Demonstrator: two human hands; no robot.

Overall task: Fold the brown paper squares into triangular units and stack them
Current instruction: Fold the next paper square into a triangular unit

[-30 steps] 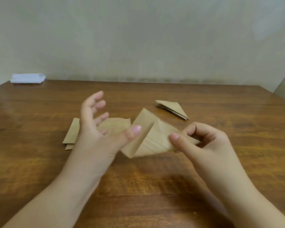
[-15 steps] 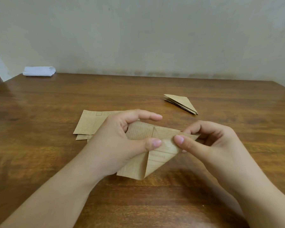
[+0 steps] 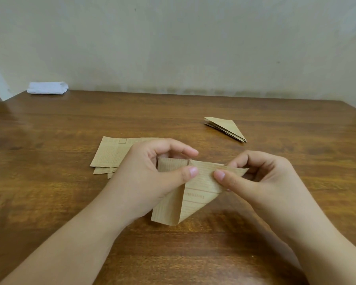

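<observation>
Hands first: our left hand [image 3: 152, 173] and right hand [image 3: 261, 177] each pinch the half-folded brown paper sheet [image 3: 193, 190] above the brown wooden tabletop [image 3: 193, 254] at centre frame. Left of centre, we see the pile of flat brown paper squares [image 3: 111, 155] still waiting; upper right, the small stack of finished brown paper triangles [image 3: 226, 127] suggests we have barely started.

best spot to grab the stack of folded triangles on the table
Pinch the folded stack at its thick near-left end, coming from the left, where the layered edges show. It tapers to a thin point at the right, a poorer grip. Both hands now hold other paper.
</observation>
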